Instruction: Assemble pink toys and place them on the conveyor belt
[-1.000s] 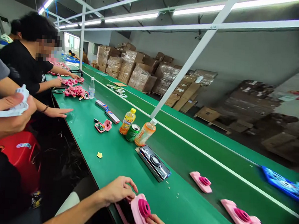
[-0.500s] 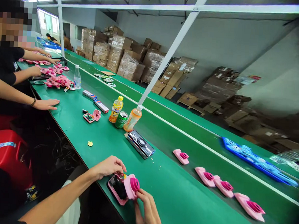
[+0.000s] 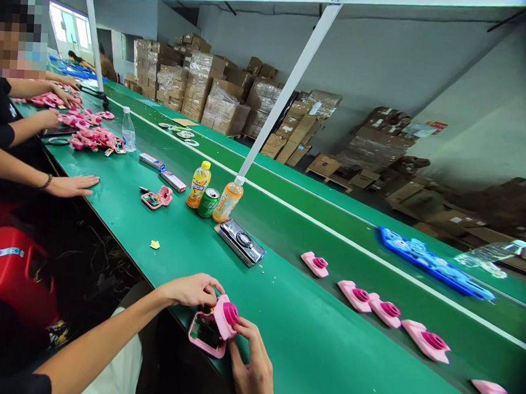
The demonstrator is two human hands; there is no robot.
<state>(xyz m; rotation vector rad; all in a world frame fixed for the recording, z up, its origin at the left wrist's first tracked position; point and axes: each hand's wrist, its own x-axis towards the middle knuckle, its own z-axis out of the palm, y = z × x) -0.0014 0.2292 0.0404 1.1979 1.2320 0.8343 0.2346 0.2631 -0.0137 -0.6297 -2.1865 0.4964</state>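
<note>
Near the front edge of the green bench an opened pink toy camera lies in two parts. Its front cover (image 3: 225, 319), with a dark pink lens ring, tilts up over the pink-rimmed rear half (image 3: 207, 335), where dark inner parts show. My right hand (image 3: 254, 361) grips the cover by its right edge, thumb below and fingers on top. My left hand (image 3: 196, 290) has its fingers bent together at the cover's upper left edge, beside a small yellow bit; what they pinch is hidden.
Several pink camera covers (image 3: 355, 296) line the belt on the right. Ahead stand a silver camera-like box (image 3: 242, 242), an orange-drink bottle (image 3: 228, 201), a green can (image 3: 208, 203) and a yellow-capped bottle (image 3: 199, 185). A co-worker's hand (image 3: 73, 185) rests on the bench at left.
The view has shifted slightly, and another pink cover shows at lower right. My right hand and the cover have come a little closer to my left hand; the rear half lies flatter.
</note>
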